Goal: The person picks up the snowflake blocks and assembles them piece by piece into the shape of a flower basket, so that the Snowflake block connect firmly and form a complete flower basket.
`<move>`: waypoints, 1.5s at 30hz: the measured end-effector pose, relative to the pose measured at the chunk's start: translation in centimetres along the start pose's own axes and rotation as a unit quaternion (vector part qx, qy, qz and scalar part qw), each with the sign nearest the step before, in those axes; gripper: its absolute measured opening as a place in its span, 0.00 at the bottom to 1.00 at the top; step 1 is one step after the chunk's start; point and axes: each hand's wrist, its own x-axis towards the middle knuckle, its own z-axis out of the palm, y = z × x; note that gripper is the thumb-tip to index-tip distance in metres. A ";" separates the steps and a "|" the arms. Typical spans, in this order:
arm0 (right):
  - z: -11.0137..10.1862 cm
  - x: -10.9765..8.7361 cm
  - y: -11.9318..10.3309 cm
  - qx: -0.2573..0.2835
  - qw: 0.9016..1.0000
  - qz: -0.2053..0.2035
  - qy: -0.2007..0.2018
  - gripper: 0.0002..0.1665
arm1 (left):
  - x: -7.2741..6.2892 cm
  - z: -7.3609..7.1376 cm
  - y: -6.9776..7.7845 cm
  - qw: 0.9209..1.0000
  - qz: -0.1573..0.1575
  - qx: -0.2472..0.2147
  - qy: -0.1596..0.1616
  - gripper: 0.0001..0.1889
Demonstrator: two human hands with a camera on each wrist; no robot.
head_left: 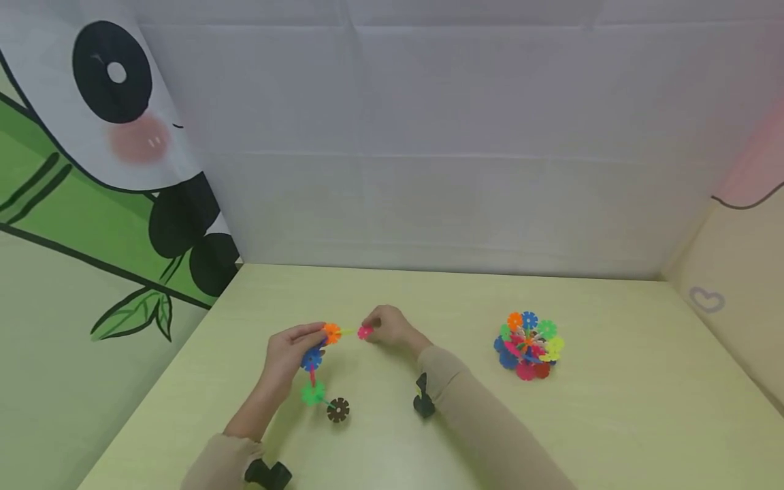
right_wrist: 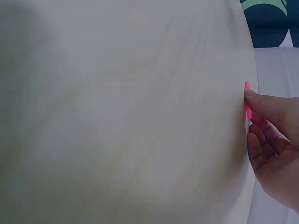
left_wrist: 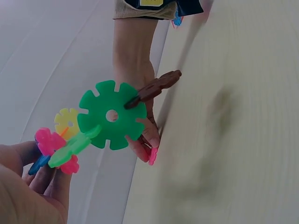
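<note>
My left hand [head_left: 286, 355] grips a chain of notched plastic interlocking discs near its upper end. An orange disc [head_left: 332, 333] and a yellow disc [head_left: 347, 332], seen edge-on, stick out toward the right. Down from the fingers run a blue disc [head_left: 311, 360], a narrow pink one, a green disc [head_left: 313, 394] and a brown disc [head_left: 338, 410] at the tail. Thumb and fingertips of my right hand [head_left: 392, 328] pinch a loose pink disc [right_wrist: 248, 112], apart from the chain but close to the yellow disc. In the left wrist view, the green disc partly covers the right hand.
A heap of mixed-colour discs [head_left: 528, 371] sits on the pale table [head_left: 612, 422] to the right of both hands. A white wall panel [head_left: 453, 150] rises at the back. A printed side panel [head_left: 55, 286] stands at left, another at right.
</note>
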 end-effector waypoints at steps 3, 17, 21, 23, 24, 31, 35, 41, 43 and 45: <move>-0.3 -0.2 -0.1 -0.006 1.000 0.017 -0.007 0.15 | -0.2 0.6 0.2 1.000 0.009 -0.003 -0.008 0.18; -1.5 -2.7 -0.3 -0.077 0.996 -0.014 -0.032 0.12 | -0.7 3.7 1.1 0.999 0.029 -0.019 -0.026 0.15; -2.4 -4.1 0.2 -0.062 0.998 -0.019 -0.014 0.13 | -0.7 4.2 1.2 0.999 0.026 -0.026 -0.031 0.14; -3.0 -5.2 0.5 -0.041 0.999 -0.019 0.004 0.14 | -0.8 4.6 1.2 0.999 0.029 -0.030 -0.036 0.14; -3.4 -5.8 0.6 -0.027 0.999 -0.018 0.017 0.14 | -0.9 4.8 1.3 0.998 0.030 -0.030 -0.038 0.14; -6.3 -11.9 0.0 0.199 0.976 0.010 0.087 0.16 | -1.1 6.5 1.7 0.997 0.039 -0.040 -0.051 0.12; -7.4 -14.5 -0.4 0.276 0.954 0.022 0.112 0.17 | -1.3 7.6 2.1 0.995 0.038 -0.054 -0.071 0.11; -8.1 -16.3 -0.6 0.316 0.939 0.053 0.123 0.21 | -1.6 9.7 2.3 0.992 0.042 -0.060 -0.101 0.13; -8.1 -16.5 -0.5 0.316 0.938 0.057 0.132 0.21 | -1.6 10.2 2.1 0.991 0.045 -0.061 -0.108 0.13; -8.2 -16.7 -0.4 0.316 0.937 0.058 0.139 0.20 | -1.5 10.5 2.0 0.991 0.046 -0.061 -0.113 0.14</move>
